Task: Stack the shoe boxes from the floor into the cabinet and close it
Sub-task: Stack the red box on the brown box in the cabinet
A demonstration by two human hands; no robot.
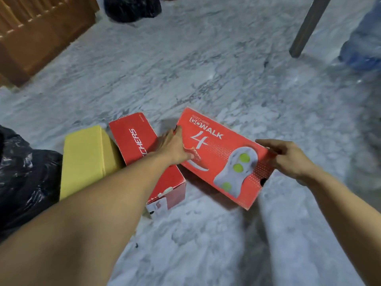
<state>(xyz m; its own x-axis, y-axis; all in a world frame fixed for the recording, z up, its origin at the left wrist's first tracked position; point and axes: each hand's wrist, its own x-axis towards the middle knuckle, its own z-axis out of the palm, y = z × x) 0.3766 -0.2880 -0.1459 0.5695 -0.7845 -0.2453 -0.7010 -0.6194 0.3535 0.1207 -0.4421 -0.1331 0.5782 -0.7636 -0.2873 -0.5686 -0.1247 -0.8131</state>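
Note:
A red shoe box printed "GO WALK 4" lies on the marble floor at the centre. My left hand grips its left end, fingers curled over the edge. My right hand grips its right end. A second red shoe box lies just to its left, partly under my left forearm. Beside that one sits a yellow box. The brown wooden cabinet stands at the top left.
A black plastic bag lies at the left edge, another black bag at the top. A grey metal leg stands at the upper right beside a blue bag. Marble floor stretches between the boxes and the cabinet.

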